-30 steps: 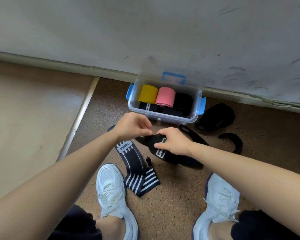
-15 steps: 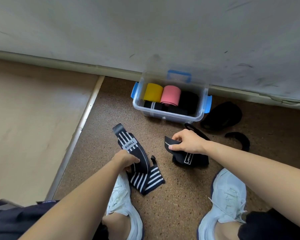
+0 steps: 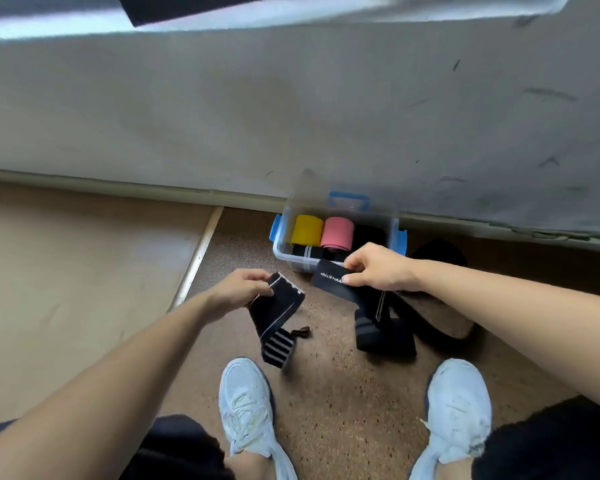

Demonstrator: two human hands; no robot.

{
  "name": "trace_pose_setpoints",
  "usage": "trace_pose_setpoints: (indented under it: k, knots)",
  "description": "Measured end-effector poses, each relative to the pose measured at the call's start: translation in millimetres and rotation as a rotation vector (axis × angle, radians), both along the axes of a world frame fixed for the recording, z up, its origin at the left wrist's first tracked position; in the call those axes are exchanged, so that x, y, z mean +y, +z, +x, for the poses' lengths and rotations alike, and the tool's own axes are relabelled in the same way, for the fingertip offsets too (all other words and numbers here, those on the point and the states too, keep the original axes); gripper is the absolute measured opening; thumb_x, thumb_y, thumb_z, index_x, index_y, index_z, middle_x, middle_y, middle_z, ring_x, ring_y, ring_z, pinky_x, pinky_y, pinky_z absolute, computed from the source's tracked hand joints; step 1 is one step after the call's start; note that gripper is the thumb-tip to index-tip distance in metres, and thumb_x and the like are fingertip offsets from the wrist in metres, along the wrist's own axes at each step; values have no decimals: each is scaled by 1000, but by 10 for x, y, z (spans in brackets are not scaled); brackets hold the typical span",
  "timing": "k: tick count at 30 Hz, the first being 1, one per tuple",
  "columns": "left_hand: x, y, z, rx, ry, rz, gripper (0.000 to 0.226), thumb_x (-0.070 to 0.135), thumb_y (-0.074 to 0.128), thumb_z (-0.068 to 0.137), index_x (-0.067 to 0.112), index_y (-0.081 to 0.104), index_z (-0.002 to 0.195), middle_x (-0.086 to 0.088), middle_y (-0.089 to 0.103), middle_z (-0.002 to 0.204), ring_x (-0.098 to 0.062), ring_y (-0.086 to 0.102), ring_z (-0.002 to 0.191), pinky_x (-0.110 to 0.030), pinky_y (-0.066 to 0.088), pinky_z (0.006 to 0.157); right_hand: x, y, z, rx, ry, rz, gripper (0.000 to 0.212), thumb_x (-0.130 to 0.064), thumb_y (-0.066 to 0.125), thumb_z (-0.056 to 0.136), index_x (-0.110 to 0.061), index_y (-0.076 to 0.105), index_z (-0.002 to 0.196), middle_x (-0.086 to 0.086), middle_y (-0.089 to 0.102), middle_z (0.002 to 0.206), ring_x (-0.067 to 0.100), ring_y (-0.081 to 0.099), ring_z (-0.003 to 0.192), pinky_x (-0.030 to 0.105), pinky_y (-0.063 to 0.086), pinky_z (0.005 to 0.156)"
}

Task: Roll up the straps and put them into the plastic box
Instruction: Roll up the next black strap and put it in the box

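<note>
Two straps are held, one per hand. The striped strap is pinched at its top end by the left hand; the rest hangs limp toward the floor. The black strap is pinched at its labelled end by the right hand, its length trailing onto the floor before the front wall of the box. Both are judged light, soft and floppy, best taken at one end and rolled tight. Forearms are reached forward, wrists bent down

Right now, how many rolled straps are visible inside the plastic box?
4 in the plastic box. Back row: yellow roll, pink roll, black roll. In front, a black white-striped roll. The right hand covers part of the front, so more may be hidden.
</note>
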State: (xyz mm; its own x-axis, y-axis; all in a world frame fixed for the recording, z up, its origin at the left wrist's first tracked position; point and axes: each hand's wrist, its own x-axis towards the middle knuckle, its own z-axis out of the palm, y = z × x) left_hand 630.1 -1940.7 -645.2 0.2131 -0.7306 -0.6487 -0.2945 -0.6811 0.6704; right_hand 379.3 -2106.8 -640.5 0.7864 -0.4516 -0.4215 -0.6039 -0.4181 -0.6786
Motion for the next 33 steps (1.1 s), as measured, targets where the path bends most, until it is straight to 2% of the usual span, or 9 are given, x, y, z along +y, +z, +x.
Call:
trace_pose_setpoints:
  k: [7, 13, 15, 18, 22, 24, 26, 29, 33]
  knots:
    - [-159, 1340, -114, 14, -283, -241, 9, 16, 68, 98, 11, 74, 99, -4, 73, 88, -14, 69, 85, -23, 52, 77, -56, 1135, -189, -243, 16, 41, 35, -26, 59, 104, 4, 56, 86, 0, 44, 72, 10, 37, 67, 30, 31, 66]
    - [-253, 1997, -401, 41, -454, -367, 10, 14, 67, 99, 7, 73, 102, -5, 71, 92, -15, 66, 88, -34, 49, 87, 60, 1701, -331, -465, -113, 494, 43, -34, 64, 96, 6, 59, 110, 13, 53, 94, 25, 48, 84, 27, 42, 67]
    - [-307, 2105, -519, 21, -501, -432, 18, 19, 69, 97, 7, 74, 109, -6, 75, 103, -15, 68, 98, -35, 50, 97, 125, 1742, -348, -503, -131, 585, 56, -34, 60, 98, 11, 51, 129, 15, 57, 97, 29, 51, 89, 29, 48, 72]
    - [-388, 2160, -663, 58, -536, -511, 32, 19, 66, 96, 10, 70, 127, -2, 72, 131, -18, 64, 127, -32, 47, 110, 234, 1751, -387, -574, -171, 722, 46, -27, 57, 102, 6, 54, 134, 16, 64, 109, 26, 62, 95, 32, 56, 85]
    - [-463, 2061, -777, -2, -377, -581, 22, 20, 74, 94, 19, 72, 116, -5, 70, 126, -18, 65, 123, -32, 52, 105, 276, 1674, -447, -639, -227, 742, 40, -24, 54, 102, 4, 59, 130, 19, 63, 117, 25, 65, 95, 32, 55, 86]
    - [-504, 1989, -756, -217, -281, -628, 26, 32, 80, 89, 28, 70, 112, 3, 64, 124, -8, 60, 122, -33, 49, 105, 255, 1678, -488, -679, -299, 740, 34, -23, 54, 102, 3, 62, 122, 16, 68, 107, 22, 69, 85, 30, 57, 79]
    - [-522, 1951, -718, -284, -70, -695, 22, 29, 82, 87, 26, 71, 105, 4, 69, 111, -9, 66, 106, -32, 54, 95, 208, 1698, -548, -714, -383, 737, 24, -25, 55, 96, -6, 66, 106, 11, 72, 90, 21, 73, 72, 30, 61, 69]
    - [-483, 1925, -663, -167, 215, -640, 16, 30, 78, 90, 16, 70, 85, 0, 69, 81, -13, 64, 73, -28, 53, 68, 137, 1689, -602, -772, -463, 726, 22, -25, 54, 94, -9, 64, 104, 9, 74, 87, 23, 75, 71, 31, 62, 68]
    - [-383, 1900, -779, 58, 230, -293, 34, 41, 65, 96, 10, 73, 87, -6, 69, 76, -17, 58, 66, -24, 44, 59, 125, 1587, -586, -789, -478, 696, 33, -25, 51, 99, -4, 65, 120, 15, 73, 101, 24, 74, 82, 34, 62, 78]
